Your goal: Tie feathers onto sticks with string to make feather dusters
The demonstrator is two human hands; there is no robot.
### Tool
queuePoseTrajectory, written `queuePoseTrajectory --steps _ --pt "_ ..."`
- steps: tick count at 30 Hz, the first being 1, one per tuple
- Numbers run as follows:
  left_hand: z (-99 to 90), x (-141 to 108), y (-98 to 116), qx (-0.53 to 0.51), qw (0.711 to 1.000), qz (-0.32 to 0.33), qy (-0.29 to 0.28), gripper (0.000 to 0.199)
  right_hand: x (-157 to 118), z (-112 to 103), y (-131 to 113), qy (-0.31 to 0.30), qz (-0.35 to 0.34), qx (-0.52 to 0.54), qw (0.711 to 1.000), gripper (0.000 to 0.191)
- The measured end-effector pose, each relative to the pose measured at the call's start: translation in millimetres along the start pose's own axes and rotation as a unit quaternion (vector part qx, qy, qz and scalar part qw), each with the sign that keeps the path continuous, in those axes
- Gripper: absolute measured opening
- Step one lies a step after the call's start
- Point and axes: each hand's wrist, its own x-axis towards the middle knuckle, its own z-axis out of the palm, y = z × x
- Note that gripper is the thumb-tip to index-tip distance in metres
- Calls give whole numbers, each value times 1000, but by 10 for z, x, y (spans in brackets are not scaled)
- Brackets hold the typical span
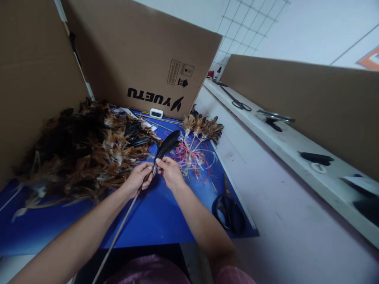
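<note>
With the fingers of our left hand [141, 176] closed around the thin stick [121, 229] and those of our right hand [171, 172] pinching black feathers [168, 144] at its upper end, we hold them above the blue worktop [156, 221], between the brown feather pile [99, 152] and black-handled scissors [227, 196].

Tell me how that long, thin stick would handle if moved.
The stick is probably fairly stiff, since it runs almost straight below the left hand. It is likely light for its length, being so slender. Its lower end may swing widely when turned, reaching well away from the grip.
</note>
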Motion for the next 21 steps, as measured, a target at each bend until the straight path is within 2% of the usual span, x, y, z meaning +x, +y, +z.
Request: queuePoseTrajectory --steps 6,10,13,18,21 --pt "32 2 -32 128 990 35 58 18 -7 29 32 11 -16 -48 999 31" --pt "37 17 -35 153 983 43 86 14 -19 31 14 15 -20 -61 998 31" --pt "19 23 -51 153 984 45 79 16 -17 15 15 14 -15 -60 998 32" --pt "-4 14 -90 164 982 69 56 32 -23 6 41 2 -8 -62 998 32" --pt "-1 10 -98 179 978 85 59 33 -33 19 50 0 -2 -66 998 32"
